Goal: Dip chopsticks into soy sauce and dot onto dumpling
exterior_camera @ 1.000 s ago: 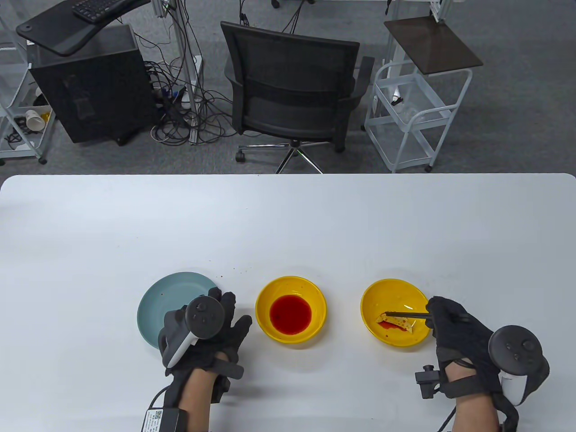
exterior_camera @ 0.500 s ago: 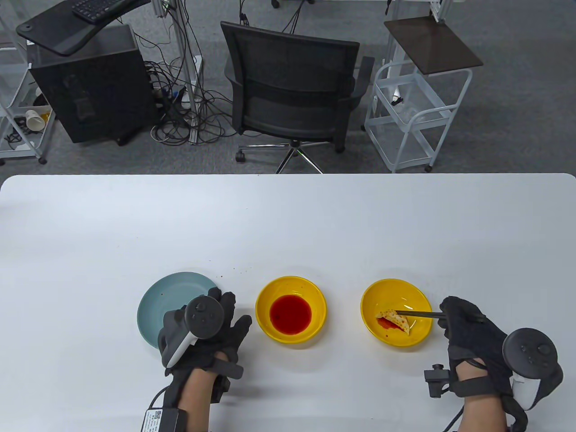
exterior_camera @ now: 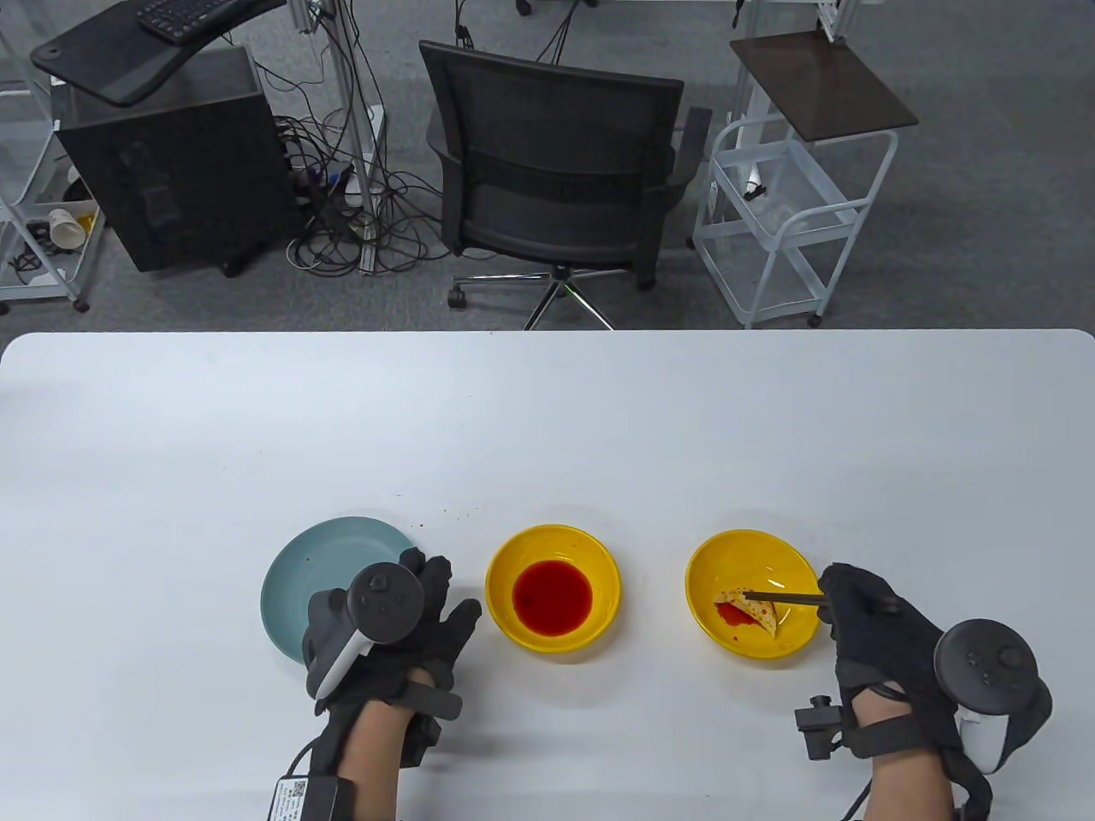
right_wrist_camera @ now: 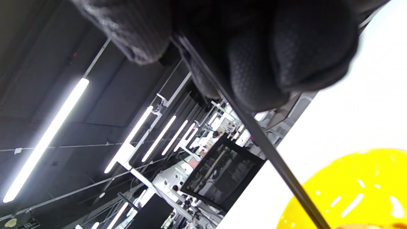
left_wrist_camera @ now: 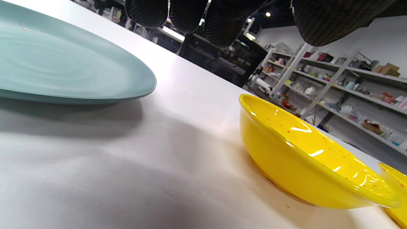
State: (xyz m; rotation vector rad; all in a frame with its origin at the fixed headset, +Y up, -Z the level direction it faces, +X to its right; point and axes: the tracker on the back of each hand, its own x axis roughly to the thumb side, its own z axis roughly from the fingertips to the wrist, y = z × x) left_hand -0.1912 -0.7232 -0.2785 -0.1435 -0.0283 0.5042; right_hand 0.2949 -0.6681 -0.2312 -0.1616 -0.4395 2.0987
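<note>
My right hand (exterior_camera: 864,611) grips black chopsticks (exterior_camera: 783,597), whose tips lie over the sauce-spotted dumpling (exterior_camera: 753,609) in the right yellow bowl (exterior_camera: 791,556). The chopsticks also show in the right wrist view (right_wrist_camera: 270,149), running from my fingers (right_wrist_camera: 254,79) down over that bowl's rim (right_wrist_camera: 349,190). The middle yellow bowl (exterior_camera: 505,560) holds red soy sauce (exterior_camera: 553,597). My left hand (exterior_camera: 411,624) rests flat on the table, fingers spread, holding nothing, between the teal plate and the sauce bowl (left_wrist_camera: 302,159).
A teal plate (exterior_camera: 316,564) sits left of my left hand; it also shows in the left wrist view (left_wrist_camera: 63,66). Small sauce specks (exterior_camera: 445,513) dot the white table (exterior_camera: 547,410). A black office chair (exterior_camera: 556,162) stands beyond the table's far edge.
My right hand drew back to the right, then came left again. The chopstick tips now lie over the dumpling, which has shifted slightly in the bowl. The left hand has barely moved.
</note>
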